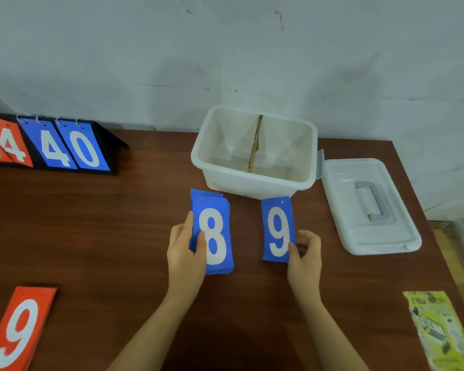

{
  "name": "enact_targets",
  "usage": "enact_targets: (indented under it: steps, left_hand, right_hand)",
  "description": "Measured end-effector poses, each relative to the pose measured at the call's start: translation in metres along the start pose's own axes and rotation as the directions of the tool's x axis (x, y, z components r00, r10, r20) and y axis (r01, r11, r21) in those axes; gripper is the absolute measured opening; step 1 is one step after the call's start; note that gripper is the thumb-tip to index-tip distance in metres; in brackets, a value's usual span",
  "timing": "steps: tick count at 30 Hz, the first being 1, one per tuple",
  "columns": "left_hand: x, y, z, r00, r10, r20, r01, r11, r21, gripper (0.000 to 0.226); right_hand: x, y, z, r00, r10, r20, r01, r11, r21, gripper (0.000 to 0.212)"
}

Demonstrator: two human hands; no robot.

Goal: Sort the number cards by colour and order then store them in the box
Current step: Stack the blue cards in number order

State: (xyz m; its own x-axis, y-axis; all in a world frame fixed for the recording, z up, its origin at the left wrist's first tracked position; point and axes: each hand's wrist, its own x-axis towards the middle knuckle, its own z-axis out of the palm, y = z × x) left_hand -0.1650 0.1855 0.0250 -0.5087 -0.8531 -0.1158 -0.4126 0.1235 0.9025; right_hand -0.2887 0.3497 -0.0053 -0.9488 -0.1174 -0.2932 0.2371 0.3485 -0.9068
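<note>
My left hand (184,253) grips a stack of blue number cards (214,231) with a white 8 on top, thumb across the face. My right hand (304,259) pinches a single blue 9 card (277,228) by its lower right edge, apart from the stack. Just behind both cards stands the open white plastic box (206,159), split in two by a cardboard divider (255,144); both halves look empty. A red stack showing a 9 (18,328) lies at the table's near left.
The box lid (370,207) with a grey handle lies to the right of the box. A black flip scoreboard (51,144) with red and blue cards stands at the back left. A yellow leaflet (439,333) lies near the right front corner of the brown table (105,226).
</note>
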Motion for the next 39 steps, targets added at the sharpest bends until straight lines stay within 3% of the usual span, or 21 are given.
enact_targets:
  steps: [3,5,9,15,17,19,21,24,27,32,34,39]
  left_hand:
    - [-0.007,-0.009,0.004,1.000,0.025,-0.017,-0.024,0.999,0.026,0.051]
    - [-0.010,-0.011,0.007,1.000,0.026,-0.007,-0.026,1.000,0.007,0.050]
    - [-0.016,-0.005,0.014,0.998,0.042,0.047,-0.042,0.999,-0.008,0.049]
    - [-0.017,-0.007,0.009,0.966,0.240,0.099,-0.251,0.959,0.129,0.055]
    - [-0.013,-0.008,0.003,0.901,0.374,0.218,-0.423,0.870,0.254,0.058]
    - [-0.008,-0.014,0.000,0.787,0.502,0.359,-0.613,0.698,0.369,0.063]
    - [-0.004,-0.022,0.002,0.715,0.570,0.406,-0.700,0.585,0.410,0.064]
    - [-0.002,-0.028,0.008,0.701,0.583,0.412,-0.713,0.576,0.400,0.057]
    - [0.004,-0.032,0.012,0.686,0.608,0.400,-0.727,0.549,0.412,0.048]
    - [0.015,-0.031,0.017,0.620,0.657,0.429,-0.780,0.454,0.431,0.035]
    - [0.017,-0.030,0.018,0.608,0.661,0.440,-0.788,0.435,0.436,0.031]
    - [0.015,-0.039,0.018,0.722,0.568,0.396,-0.688,0.526,0.500,0.036]
  right_hand:
    - [-0.020,-0.012,0.004,0.998,-0.006,0.059,-0.009,0.967,0.253,0.025]
    - [-0.031,-0.016,0.013,0.989,0.017,0.150,-0.066,0.943,0.327,0.031]
    - [-0.049,-0.015,0.035,0.957,-0.032,0.288,0.003,0.995,0.102,0.037]
    - [-0.053,-0.007,0.041,0.939,-0.204,0.278,0.243,0.963,-0.113,0.027]
    - [-0.044,-0.011,0.034,0.956,-0.184,0.227,0.212,0.971,-0.107,0.033]
    - [-0.032,-0.019,0.029,0.964,-0.126,0.233,0.136,0.990,-0.029,0.054]
    - [-0.021,-0.024,0.031,0.952,-0.105,0.289,0.113,0.994,-0.010,0.068]
    - [-0.010,-0.019,0.039,0.926,-0.099,0.363,0.126,0.991,-0.051,0.049]
    - [-0.011,-0.008,0.043,0.932,-0.086,0.351,0.123,0.989,-0.082,0.024]
    - [-0.017,0.000,0.047,0.935,-0.103,0.341,0.116,0.993,-0.017,0.023]
    - [-0.018,0.000,0.049,0.945,-0.120,0.304,0.129,0.992,-0.010,0.013]
    - [-0.017,-0.005,0.054,0.962,-0.052,0.270,0.058,0.998,-0.016,0.003]
